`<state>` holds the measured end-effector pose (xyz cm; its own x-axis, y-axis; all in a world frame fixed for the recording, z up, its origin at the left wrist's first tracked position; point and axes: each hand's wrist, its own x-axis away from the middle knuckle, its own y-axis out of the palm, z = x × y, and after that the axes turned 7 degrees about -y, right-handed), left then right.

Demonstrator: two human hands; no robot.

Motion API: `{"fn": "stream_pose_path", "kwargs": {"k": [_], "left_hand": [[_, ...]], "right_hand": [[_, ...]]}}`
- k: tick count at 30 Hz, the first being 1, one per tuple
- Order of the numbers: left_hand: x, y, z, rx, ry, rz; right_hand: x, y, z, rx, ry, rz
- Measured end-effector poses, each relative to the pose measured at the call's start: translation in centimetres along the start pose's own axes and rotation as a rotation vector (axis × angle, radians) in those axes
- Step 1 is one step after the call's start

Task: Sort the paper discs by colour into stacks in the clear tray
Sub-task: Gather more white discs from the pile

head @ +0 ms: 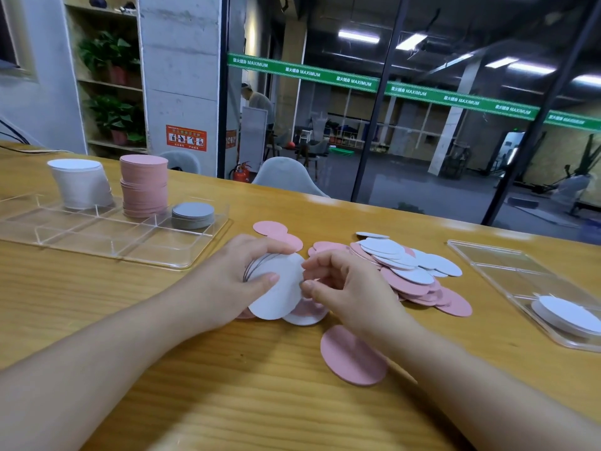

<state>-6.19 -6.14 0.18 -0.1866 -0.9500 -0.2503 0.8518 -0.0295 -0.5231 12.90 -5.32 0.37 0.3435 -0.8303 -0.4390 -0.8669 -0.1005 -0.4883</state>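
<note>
Wood tabletop (97, 304). Far left: clear tray (201, 255) w/ white stack (81, 183), pink stack (144, 185), low grey stack (193, 214). Left hand (242, 275) grips a bunch of white discs (279, 297), fingers curled round them. Right hand (344, 288) fingers pinch the bunch's edge. Right: loose pile of pink & white discs (409, 271), then 2nd tray (507, 271).

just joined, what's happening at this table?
A person is sorting paper discs by colour. The left hand holds a small bunch of white discs while the right hand pinches at its edge. The clear tray at left already holds white, pink and grey stacks. A mixed pile of pink and white discs waits on the table.
</note>
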Motion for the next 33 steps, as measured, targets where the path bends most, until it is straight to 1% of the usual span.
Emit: {"fn": "stream_pose_path", "kwargs": {"k": [2, 5, 6, 8, 12, 18, 20, 23, 26, 30, 33], "left_hand": [[-0.1, -0.1, -0.1, -0.027, 0.01, -0.005], [-0.2, -0.2, -0.4, -0.058, 0.018, 0.004], [-0.2, -0.2, -0.5, -0.074, 0.023, 0.009], [-0.3, -0.2, -0.6, -0.107, 0.036, 0.022], [-0.3, -0.2, -0.7, -0.143, 0.056, 0.038], [-0.5, -0.2, -0.9, -0.137, 0.056, 0.041], [-0.5, -0.3, -0.9, -0.143, 0.054, 0.043], [-0.5, -0.3, -0.9, -0.146, 0.051, 0.048], [-0.5, -0.3, -0.9, -0.123, 0.046, 0.056], [-0.5, -0.3, -1.0, -0.048, 0.021, 0.091], [-0.7, -0.3, -1.0, -0.018, 0.018, 0.107]], "right_hand": [[0.1, -0.6, -0.1, 0.174, -0.023, -0.113], [0.4, -1.6, -0.3, 0.459, -0.019, -0.338], [0.4, -1.8, -0.4, 0.508, -0.027, -0.388], [0.2, -2.1, -0.4, 0.557, -0.065, -0.435], [0.0, -2.2, -0.1, 0.66, -0.13, -0.424], [0.1, -2.1, -0.1, 0.847, -0.329, -0.421], [0.2, -1.8, 0.1, 0.93, -0.432, -0.371], [0.3, -1.4, 0.4, 0.963, -0.545, -0.283], [0.3, -1.4, 0.8, 0.961, -0.575, -0.262], [0.4, -2.2, 1.3, 0.855, -0.536, -0.272], [0.3, -3.1, 1.7, 0.753, -0.568, -0.189]]}}
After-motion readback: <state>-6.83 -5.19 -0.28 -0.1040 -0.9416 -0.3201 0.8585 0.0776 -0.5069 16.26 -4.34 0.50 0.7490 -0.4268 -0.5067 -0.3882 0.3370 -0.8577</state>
